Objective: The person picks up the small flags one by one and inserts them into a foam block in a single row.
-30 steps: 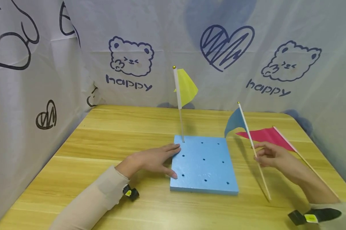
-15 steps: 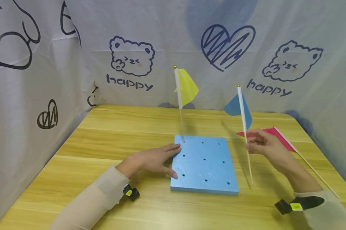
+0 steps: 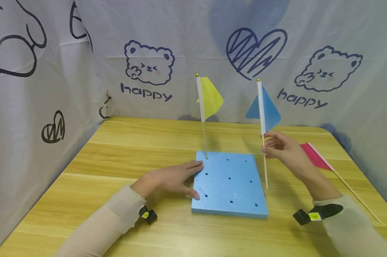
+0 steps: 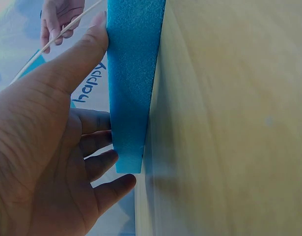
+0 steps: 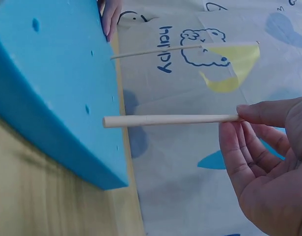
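Head view: the right hand (image 3: 285, 151) pinches the blue flag (image 3: 271, 112) upright by the drilled board (image 3: 217, 189), partly hiding the red flag (image 3: 316, 156) on the table (image 3: 116, 157). Left wrist: the left hand (image 4: 52, 132), fingers loose, touches the board's edge. Right wrist: the yellow flag (image 5: 244, 61) stands beyond the held stick (image 5: 170, 120).

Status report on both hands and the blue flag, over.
Left hand on left edge of blue board. Right hand pinching stick of blue flag, lower end free. Yellow flag fills one of nine holes; the rest look open.
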Tool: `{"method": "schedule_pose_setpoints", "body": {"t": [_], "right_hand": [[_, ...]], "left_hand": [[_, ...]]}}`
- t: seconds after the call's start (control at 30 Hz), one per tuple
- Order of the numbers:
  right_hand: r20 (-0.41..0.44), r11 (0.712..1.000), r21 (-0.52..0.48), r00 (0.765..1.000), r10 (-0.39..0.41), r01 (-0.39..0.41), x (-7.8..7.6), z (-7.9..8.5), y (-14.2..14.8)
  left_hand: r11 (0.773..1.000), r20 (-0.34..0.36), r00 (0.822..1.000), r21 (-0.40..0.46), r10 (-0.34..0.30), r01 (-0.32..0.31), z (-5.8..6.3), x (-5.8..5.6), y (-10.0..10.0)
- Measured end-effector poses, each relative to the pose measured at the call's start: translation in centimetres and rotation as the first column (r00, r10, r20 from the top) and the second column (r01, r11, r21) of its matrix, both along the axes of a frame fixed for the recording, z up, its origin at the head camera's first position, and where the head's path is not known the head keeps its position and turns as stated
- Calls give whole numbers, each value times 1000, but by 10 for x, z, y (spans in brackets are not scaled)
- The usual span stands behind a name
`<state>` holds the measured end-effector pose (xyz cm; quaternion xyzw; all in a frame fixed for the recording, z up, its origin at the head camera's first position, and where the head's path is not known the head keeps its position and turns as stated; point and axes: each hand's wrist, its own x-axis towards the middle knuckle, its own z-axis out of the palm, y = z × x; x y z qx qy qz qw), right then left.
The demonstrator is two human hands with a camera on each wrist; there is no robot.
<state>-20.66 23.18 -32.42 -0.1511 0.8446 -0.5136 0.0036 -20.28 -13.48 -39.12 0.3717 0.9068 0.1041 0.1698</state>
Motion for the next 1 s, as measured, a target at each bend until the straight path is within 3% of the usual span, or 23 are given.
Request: {"method": "schedule_pose_setpoints", "body": {"t": [0.3,0.57,1.0], "right_hand": [[-70,995,90,997,-35,42,-12,9,-22],[-157,999,48,987,-13,21,-28,8,-36],[-189,998,47,981,-35,44,-50,6,-63]], "left_hand": [[1000,12,1000,17,-4,4,2,-1,1],[1000,3,1000,7,-6,6,4,-2,2],[1000,-18,1000,-29,-3,2,5,1,0]]}}
